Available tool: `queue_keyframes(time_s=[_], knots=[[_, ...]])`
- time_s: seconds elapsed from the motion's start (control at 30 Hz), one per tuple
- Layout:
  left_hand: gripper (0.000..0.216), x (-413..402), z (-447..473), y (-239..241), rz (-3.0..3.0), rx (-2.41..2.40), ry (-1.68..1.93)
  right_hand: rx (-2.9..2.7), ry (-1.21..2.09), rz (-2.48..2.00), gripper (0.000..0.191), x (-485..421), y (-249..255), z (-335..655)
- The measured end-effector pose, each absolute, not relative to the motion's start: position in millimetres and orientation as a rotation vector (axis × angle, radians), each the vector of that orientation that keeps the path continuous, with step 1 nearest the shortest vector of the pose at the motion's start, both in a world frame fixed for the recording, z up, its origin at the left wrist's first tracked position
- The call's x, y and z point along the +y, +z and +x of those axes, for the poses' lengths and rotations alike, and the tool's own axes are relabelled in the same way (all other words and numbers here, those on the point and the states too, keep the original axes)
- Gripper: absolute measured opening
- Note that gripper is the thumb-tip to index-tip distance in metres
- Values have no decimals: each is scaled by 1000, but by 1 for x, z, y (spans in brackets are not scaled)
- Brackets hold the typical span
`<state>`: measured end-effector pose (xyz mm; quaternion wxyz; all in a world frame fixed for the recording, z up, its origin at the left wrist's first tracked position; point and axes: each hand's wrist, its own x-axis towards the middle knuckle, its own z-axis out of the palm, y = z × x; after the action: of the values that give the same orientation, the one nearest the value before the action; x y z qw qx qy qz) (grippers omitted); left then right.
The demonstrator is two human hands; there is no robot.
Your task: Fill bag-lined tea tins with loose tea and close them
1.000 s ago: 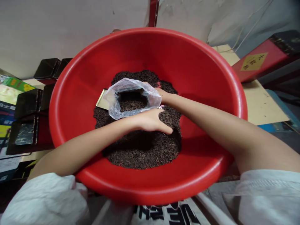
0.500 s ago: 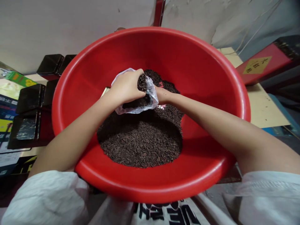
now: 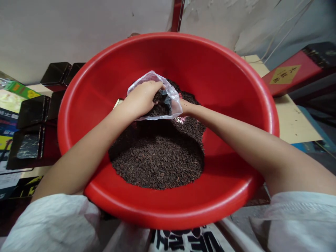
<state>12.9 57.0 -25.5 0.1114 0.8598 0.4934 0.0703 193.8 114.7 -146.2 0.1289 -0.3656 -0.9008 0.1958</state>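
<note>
A big red plastic basin point(image 3: 236, 80) fills the view, with a heap of dark loose tea leaves point(image 3: 157, 157) in its bottom. A clear plastic bag point(image 3: 173, 96) stands open at the far side of the heap. My left hand point(image 3: 141, 98) reaches into the bag's mouth, fingers curled around a handful of tea leaves. My right hand point(image 3: 183, 105) grips the bag's right edge from behind; most of its fingers are hidden by the bag. A gold tin's corner point(image 3: 117, 102) pokes out left of the bag.
Black tins point(image 3: 34, 108) and printed boxes point(image 3: 10, 119) lie left of the basin. A red box with a yellow label point(image 3: 288, 75) rests on a board point(image 3: 296, 119) at the right. A pale wall stands close behind.
My left hand scooped tea from the heap, rose to the bag's mouth, and now sits slightly lower inside it. The right hand has stayed on the bag's edge.
</note>
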Motion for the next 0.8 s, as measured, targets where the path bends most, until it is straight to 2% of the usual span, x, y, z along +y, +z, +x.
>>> queue_keyframes(time_s=[0.07, 0.13, 0.2, 0.27, 0.33, 0.43, 0.53, 0.63, 0.7, 0.8], knots=[[53, 55, 12, -23, 2490, 1440, 70, -2627, 586, -1076, 86, 116, -148, 194], [58, 55, 11, -22, 2405, 1414, -145, -2667, 601, -1029, 76, 118, -151, 194], [55, 55, 11, -24, 2314, 1386, -293, -2710, 635, -1000, 64, 120, -153, 195], [48, 57, 12, -26, 2294, 1355, -303, -2657, 716, -1047, 64, 121, -154, 196], [40, 59, 14, -26, 2366, 1325, -131, -2474, 862, -1095, 76, 119, -153, 196], [32, 63, 13, -21, 2472, 1322, 385, -2059, 1138, -1108, 91, 111, -148, 193], [27, 67, 6, -15, 2540, 1299, 973, -1613, 1401, -1210, 86, 100, -144, 184], [25, 74, -4, -15, 2626, 1252, 1387, -1271, 1617, -1306, 70, 93, -142, 175], [23, 77, -9, -17, 2660, 1285, 1415, -1283, 1592, -1284, 68, 92, -140, 172], [22, 81, -13, -19, 2635, 1396, 1425, -1632, 1339, -1239, 86, 93, -137, 176]])
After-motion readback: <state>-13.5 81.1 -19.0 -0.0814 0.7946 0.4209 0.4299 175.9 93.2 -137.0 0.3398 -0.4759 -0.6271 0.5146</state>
